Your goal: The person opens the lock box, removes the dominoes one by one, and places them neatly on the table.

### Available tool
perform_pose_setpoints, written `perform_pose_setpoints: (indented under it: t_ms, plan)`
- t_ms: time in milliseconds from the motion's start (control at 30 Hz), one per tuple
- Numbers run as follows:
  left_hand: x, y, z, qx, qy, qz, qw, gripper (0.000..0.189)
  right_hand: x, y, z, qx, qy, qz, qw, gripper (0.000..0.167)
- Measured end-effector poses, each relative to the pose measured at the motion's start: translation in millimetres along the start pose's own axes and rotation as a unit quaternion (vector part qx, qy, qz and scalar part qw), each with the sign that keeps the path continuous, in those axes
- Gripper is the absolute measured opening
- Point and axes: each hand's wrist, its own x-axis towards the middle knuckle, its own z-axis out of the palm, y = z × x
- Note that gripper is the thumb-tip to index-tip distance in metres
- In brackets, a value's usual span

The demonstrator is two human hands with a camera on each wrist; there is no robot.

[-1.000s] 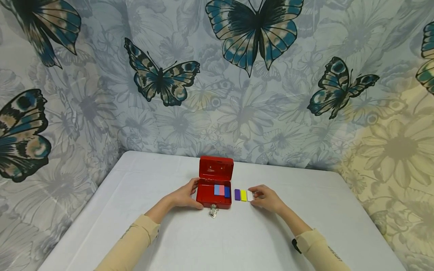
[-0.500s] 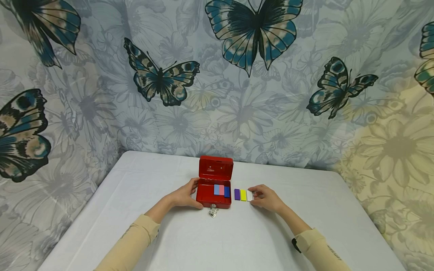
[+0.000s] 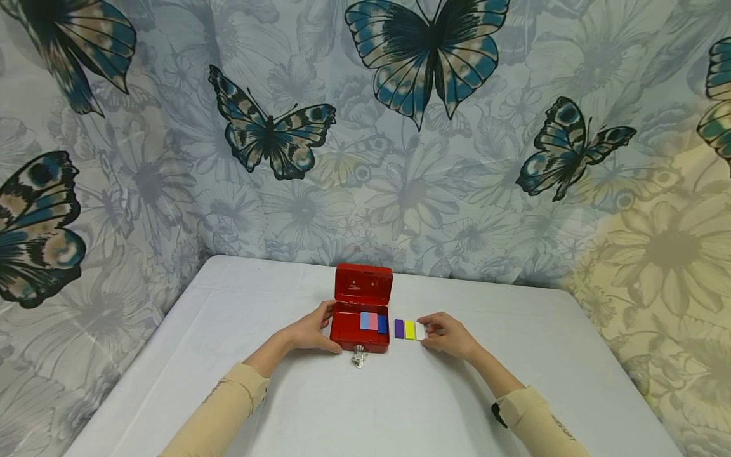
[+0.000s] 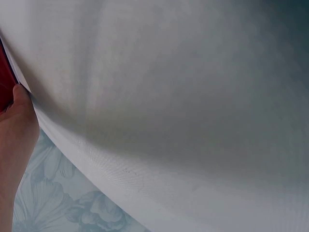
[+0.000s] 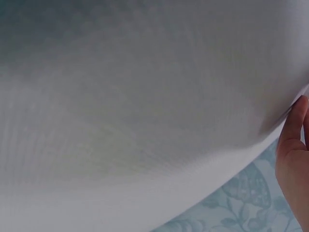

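From the left, a floral backdrop (image 3: 148,190), on which large butterflies (image 3: 40,228) are printed, is seen behind a white worktop (image 3: 365,412). A beige left sleeve (image 3: 219,406) is turned back above the wrist. By the left grip (image 3: 311,329), a bare hand, the left side of a red box (image 3: 345,329) is clasped, the thumb being laid at its near corner. The box is set on the worktop with its lid (image 3: 363,284) raised. In its right part 3 blocks are placed side by side: a light blue block (image 3: 364,320), a pink block (image 3: 373,321) and a dark blue block (image 3: 382,324). A silvery piece (image 3: 358,360) is seen at the front wall. Just right of the box, a purple piece (image 3: 399,329), a yellow piece (image 3: 409,330) and a white piece (image 3: 420,331) are lined up on the worktop. The white piece is pinched by the right grip (image 3: 448,335), behind which a right sleeve (image 3: 539,422) is seen
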Motion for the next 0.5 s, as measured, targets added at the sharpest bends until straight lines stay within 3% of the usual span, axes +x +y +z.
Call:
perform_pose_setpoints:
  t_ms: [500]
  plan:
    - [-0.7, 0.7, 0.2, 0.001, 0.003, 0.0, 1.0, 0.101, -0.2, 0.5, 0.7, 0.016, 0.0, 0.006, 0.9999, 0.043]
